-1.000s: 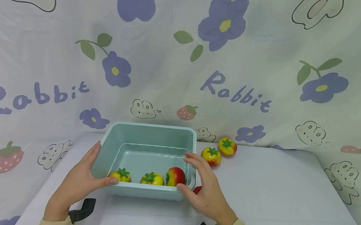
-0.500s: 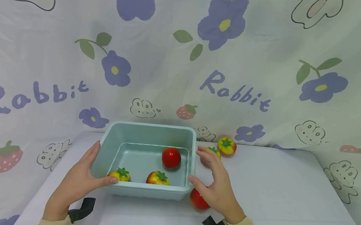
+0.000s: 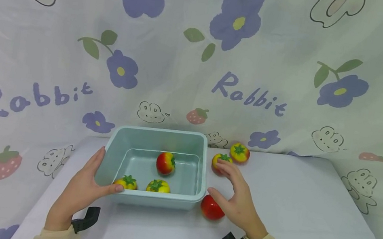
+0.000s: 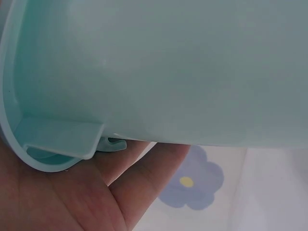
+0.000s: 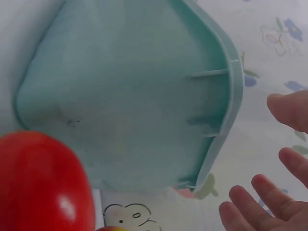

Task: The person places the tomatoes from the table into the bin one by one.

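A pale green plastic bin (image 3: 159, 139) sits on a white tabletop (image 3: 295, 216) in front of a cloth backdrop (image 3: 200, 55) printed with purple flowers, rabbits and the word Rabbit. Inside the bin are three toy tomatoes: a red and yellow one (image 3: 165, 163) near the middle, and two yellow ones with green tops (image 3: 126, 182) (image 3: 158, 186) against the near wall.

The left hand (image 3: 82, 190) grips the bin's near left corner, thumb hooked over the rim and fingers along the outside wall; the left wrist view shows the palm pressed under the rim.

The right hand (image 3: 238, 201) is spread and relaxed, holding nothing, hovering just right of the bin. Beside its thumb, a red toy tomato (image 3: 211, 208) lies on the tabletop, touching or nearly touching the bin's near right corner. Its fingertips reach towards a yellow and red toy tomato (image 3: 219, 162) further back, with another (image 3: 240, 152) just beyond that, near the backdrop.

To do this well, it looks wise to keep the left hand steadying the bin so it does not slide, and to close the right hand fully round one tomato, since the round shapes would likely roll if nudged
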`<state>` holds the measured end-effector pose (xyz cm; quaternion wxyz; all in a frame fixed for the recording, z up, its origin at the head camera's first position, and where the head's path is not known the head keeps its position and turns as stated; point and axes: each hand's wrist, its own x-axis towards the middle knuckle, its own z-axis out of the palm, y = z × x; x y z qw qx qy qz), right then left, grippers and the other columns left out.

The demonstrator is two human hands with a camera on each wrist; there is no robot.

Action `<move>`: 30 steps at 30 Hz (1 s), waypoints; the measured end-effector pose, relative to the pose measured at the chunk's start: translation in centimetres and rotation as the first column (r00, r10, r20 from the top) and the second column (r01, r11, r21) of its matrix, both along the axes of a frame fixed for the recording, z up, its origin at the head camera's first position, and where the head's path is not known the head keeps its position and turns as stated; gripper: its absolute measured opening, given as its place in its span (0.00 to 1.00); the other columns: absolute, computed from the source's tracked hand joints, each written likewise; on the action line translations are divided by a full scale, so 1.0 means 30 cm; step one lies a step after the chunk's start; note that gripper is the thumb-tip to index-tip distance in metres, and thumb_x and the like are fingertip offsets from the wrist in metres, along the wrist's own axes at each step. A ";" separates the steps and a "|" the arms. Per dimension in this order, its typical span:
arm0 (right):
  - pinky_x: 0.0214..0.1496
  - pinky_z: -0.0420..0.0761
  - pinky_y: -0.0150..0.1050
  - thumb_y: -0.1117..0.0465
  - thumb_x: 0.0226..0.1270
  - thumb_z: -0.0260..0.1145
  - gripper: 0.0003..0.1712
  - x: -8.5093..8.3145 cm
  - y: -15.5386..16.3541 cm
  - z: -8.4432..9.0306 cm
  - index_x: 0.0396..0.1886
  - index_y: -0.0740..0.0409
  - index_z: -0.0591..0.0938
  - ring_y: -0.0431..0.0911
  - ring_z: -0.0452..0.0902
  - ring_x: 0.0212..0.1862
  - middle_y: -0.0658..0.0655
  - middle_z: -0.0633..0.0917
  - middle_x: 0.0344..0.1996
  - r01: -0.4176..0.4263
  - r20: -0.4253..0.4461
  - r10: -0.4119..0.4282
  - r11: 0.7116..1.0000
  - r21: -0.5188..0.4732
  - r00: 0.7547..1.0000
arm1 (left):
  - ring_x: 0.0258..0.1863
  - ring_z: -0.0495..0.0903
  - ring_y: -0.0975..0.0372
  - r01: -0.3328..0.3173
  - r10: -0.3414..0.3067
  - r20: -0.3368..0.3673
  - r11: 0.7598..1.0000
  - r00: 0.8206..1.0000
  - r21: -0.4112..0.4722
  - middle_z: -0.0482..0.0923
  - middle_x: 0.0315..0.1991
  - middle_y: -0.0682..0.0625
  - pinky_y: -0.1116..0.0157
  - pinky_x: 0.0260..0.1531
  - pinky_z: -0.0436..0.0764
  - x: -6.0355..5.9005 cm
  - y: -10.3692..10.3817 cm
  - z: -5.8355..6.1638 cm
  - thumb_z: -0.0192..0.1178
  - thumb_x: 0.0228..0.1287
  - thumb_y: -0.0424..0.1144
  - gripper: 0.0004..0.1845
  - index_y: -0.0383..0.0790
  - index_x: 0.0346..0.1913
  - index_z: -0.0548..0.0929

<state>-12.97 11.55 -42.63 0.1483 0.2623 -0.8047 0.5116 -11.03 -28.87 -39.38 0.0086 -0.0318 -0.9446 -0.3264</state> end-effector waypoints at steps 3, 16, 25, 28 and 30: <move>0.65 0.76 0.49 0.64 0.61 0.75 0.37 0.003 0.014 -0.022 0.69 0.55 0.72 0.46 0.71 0.67 0.51 0.74 0.67 -0.002 0.016 0.002 1.000 0.029 1.000 | 0.76 0.47 0.35 -0.002 0.002 -0.001 1.000 1.000 0.006 0.38 0.81 0.35 0.27 0.62 0.57 -0.002 0.000 0.000 0.76 0.52 0.56 0.68 0.37 0.81 0.37; 0.59 0.80 0.55 0.58 0.59 0.77 0.40 0.026 0.043 -0.087 0.70 0.48 0.71 0.52 0.74 0.63 0.53 0.72 0.68 -0.025 0.215 -0.014 0.983 0.180 0.976 | 0.76 0.47 0.35 -0.007 0.007 0.014 1.000 1.000 0.011 0.38 0.81 0.36 0.27 0.62 0.57 -0.006 0.005 0.005 0.76 0.52 0.57 0.68 0.37 0.81 0.37; 0.63 0.77 0.54 0.53 0.56 0.79 0.42 0.019 0.052 -0.118 0.70 0.45 0.71 0.51 0.66 0.70 0.50 0.70 0.70 -0.073 0.292 -0.017 0.953 0.295 0.956 | 0.77 0.45 0.36 -0.004 0.004 0.007 1.000 1.000 0.003 0.37 0.81 0.37 0.27 0.63 0.56 -0.005 0.000 0.000 0.76 0.51 0.57 0.69 0.38 0.81 0.36; 0.62 0.79 0.51 0.51 0.54 0.80 0.44 0.019 0.050 -0.131 0.71 0.46 0.71 0.50 0.67 0.69 0.49 0.70 0.69 -0.097 0.325 -0.015 0.941 0.324 0.946 | 0.76 0.46 0.35 -0.006 0.006 0.007 1.000 1.000 -0.002 0.38 0.81 0.37 0.27 0.62 0.57 -0.002 -0.001 0.000 0.76 0.51 0.57 0.69 0.38 0.81 0.36; 0.61 0.80 0.50 0.50 0.53 0.81 0.45 0.019 0.047 -0.137 0.71 0.46 0.71 0.50 0.67 0.69 0.49 0.71 0.69 -0.107 0.349 -0.020 0.934 0.341 0.937 | 0.76 0.47 0.35 -0.009 0.009 0.007 1.000 1.000 -0.002 0.38 0.81 0.37 0.27 0.62 0.57 -0.001 -0.001 0.001 0.76 0.51 0.57 0.69 0.38 0.81 0.36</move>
